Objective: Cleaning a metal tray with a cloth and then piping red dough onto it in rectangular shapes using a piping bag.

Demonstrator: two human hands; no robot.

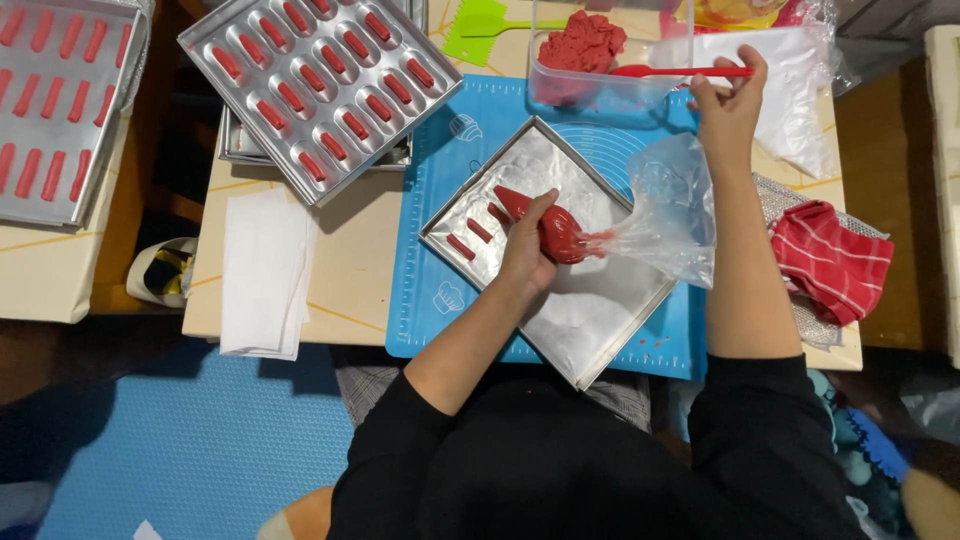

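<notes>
Piping has barely begun: three red strips lie in the square tray [600, 350]; left fingers [527, 232] squeeze the piping bag [560, 232], right fingers [722, 82] pinch a red spatula [660, 71].

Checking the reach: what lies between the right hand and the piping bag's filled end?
In the head view, only the bag's empty clear plastic top lies between the right hand and the red-filled end, above the tray.

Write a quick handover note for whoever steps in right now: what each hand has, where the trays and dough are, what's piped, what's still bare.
Left hand: grip closed on the piping bag of red dough, tip over the square tray.
Right hand: at the red spatula in the clear dough tub.
Done: three red sticks piped at the tray's left corner; the moulded tray is full.
Left: most of the square tray is bare.
</notes>
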